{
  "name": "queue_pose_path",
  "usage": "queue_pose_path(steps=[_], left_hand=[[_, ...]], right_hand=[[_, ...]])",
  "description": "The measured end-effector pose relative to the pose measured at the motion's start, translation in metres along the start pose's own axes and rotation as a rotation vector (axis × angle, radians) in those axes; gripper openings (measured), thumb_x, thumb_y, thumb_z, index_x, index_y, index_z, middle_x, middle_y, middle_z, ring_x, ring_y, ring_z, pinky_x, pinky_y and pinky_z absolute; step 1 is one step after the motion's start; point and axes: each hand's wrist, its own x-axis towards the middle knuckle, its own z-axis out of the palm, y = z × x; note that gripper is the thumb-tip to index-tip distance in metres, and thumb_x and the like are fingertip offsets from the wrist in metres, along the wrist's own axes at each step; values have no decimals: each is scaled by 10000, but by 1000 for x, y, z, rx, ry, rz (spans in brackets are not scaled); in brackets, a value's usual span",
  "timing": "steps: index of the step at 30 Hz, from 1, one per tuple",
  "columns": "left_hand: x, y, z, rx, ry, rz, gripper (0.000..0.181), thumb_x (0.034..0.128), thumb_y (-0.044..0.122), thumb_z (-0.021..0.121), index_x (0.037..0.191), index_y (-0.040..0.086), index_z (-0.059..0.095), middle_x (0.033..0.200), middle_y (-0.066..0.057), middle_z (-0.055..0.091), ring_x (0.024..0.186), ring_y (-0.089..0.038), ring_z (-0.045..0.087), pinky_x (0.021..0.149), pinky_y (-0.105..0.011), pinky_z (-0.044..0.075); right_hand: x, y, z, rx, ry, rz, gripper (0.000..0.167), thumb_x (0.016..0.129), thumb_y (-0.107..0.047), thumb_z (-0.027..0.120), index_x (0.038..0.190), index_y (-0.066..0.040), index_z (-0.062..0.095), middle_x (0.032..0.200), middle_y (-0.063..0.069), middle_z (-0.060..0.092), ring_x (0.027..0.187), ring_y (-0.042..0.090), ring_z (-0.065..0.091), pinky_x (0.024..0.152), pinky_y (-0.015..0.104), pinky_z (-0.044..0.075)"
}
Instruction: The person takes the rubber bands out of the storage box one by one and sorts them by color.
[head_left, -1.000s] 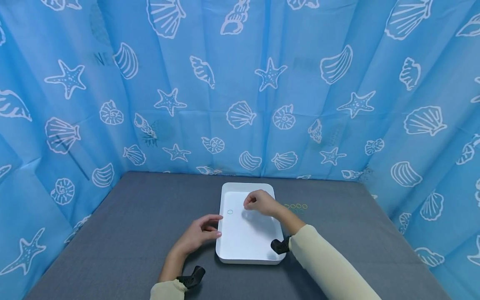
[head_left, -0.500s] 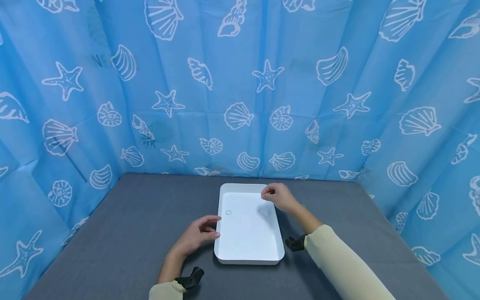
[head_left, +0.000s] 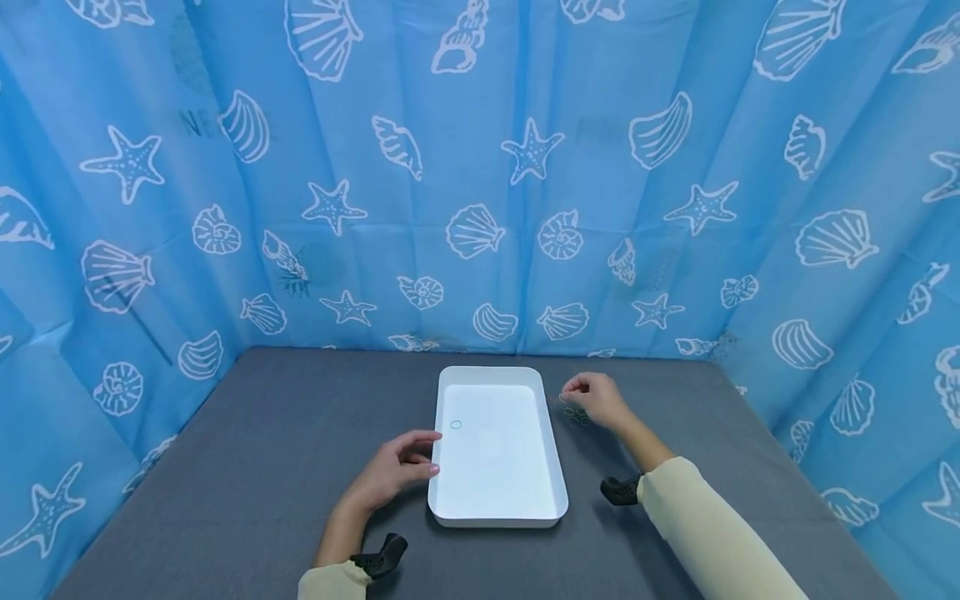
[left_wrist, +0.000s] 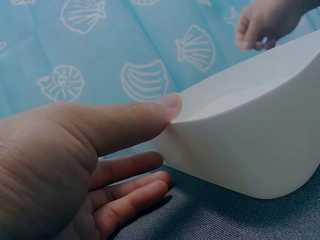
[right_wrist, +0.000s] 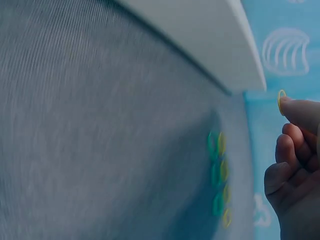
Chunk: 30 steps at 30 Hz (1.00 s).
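Between thumb and fingertip my right hand (head_left: 602, 402) pinches a thin yellow ring (right_wrist: 281, 102), just off the right side of a white tray (head_left: 543, 379). Below it on the cloth lie several small green rings (right_wrist: 216, 175) and yellow rings (right_wrist: 224, 170), set side by side in two rows. A single blue-green ring (head_left: 456, 425) lies inside the tray near its left wall. My left hand (head_left: 395, 468) rests its thumb on the tray's left rim, fingers loosely extended against or near the outer wall; the left wrist view shows the index finger mostly hidden.
A dark grey cloth (head_left: 315, 417) covers the table. Behind and at both sides hangs a blue curtain (head_left: 480, 167) with white shell and starfish prints. Each wrist wears a black camera mount (head_left: 382, 557).
From above the tray, my right hand has moved right, past the tray's right wall, to over the rows of rings. My left hand stays at the tray's left edge.
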Motion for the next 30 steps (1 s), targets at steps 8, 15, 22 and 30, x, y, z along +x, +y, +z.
queue_pose_path(steps=[8, 15, 22, 30], left_hand=[[-2, 1, -1, -16, 0, 7, 495, 876, 200, 738, 1338, 124, 576, 1293, -142, 564, 950, -227, 583, 821, -387, 483], [0, 0, 1, -1, 0, 14, 488, 881, 189, 731, 1339, 120, 574, 1288, -150, 566, 949, -226, 585, 819, -397, 486], [0, -1, 0, -2, -3, 35, 487, 873, 178, 739, 1328, 107, 581, 1262, -142, 578, 950, -226, 594, 813, -385, 485], [-1, 1, -1, 9, -2, 30, 488, 874, 193, 739, 1329, 112, 582, 1264, -138, 577, 958, -222, 595, 827, -404, 484]], right_hand=[[-7, 27, -10, -37, 57, 60, 76, 919, -33, 650, 888, 35, 664, 822, 99, 633, 689, 181, 509, 625, 345, 424], [-14, 43, -14, -62, 89, 147, 88, 917, -35, 641, 875, 38, 667, 818, 99, 632, 698, 192, 510, 633, 343, 411], [-16, 51, -18, -68, 101, 211, 98, 910, -51, 649, 852, 26, 667, 798, 85, 625, 702, 188, 508, 624, 325, 401], [-19, 57, -24, -91, 109, 257, 108, 914, -74, 655, 860, 19, 666, 817, 94, 632, 715, 217, 519, 633, 345, 395]])
